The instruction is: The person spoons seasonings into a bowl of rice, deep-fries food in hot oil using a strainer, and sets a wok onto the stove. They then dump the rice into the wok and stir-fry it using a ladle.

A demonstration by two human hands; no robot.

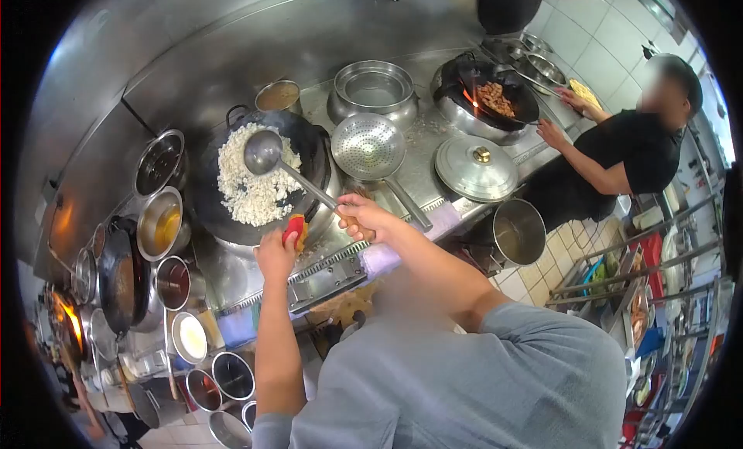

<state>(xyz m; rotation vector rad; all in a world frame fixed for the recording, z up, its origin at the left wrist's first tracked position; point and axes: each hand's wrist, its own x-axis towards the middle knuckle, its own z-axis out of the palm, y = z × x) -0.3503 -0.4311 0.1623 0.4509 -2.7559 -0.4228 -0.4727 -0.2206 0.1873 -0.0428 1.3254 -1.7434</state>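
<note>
Steel range (pixel 232 269), black wok (pixel 204 201), white rice (pixel 251 195)

Along the back, a smooth steel wall (pixel 224 58), curved by the lens and hazily reflective. At the upper right, pale wall tiles (pixel 573 31); lower down, floor tiles (pixel 576 251) beside a crowded metal rack (pixel 642 298). Near those wall tiles, a co-worker (pixel 611 159) in black at a second wok (pixel 525 101), with glossy brown chunks (pixel 495 99) inside and orange flame at its left.

Beyond the nearer wok, a small round pot (pixel 279 97) of something brownish and a wide-bellied pot (pixel 377 89) of clear liquid. Just to the right of the wok, a round strainer (pixel 369 143), dotted with holes and long in the handle; farther right, a domed metal lid (pixel 476 168) with a brass-coloured knob. To the left, a metal bowl (pixel 164 223) of yellow liquid, smooth and shiny.

Inside the wok, rice in a loose, crumbly heap, with the round bowl of a steel ladle (pixel 265 151) over its upper part. Right hand (pixel 360 219) wrapped around the ladle's handle, forearm slanting in from the lower right. Left hand (pixel 276 254) clenched on a red-and-yellow cloth (pixel 296 231) at the wok's near rim, forearm nearly straight up from below; grip beneath the cloth hidden, so impossible to tell whether on a wok handle.
</note>
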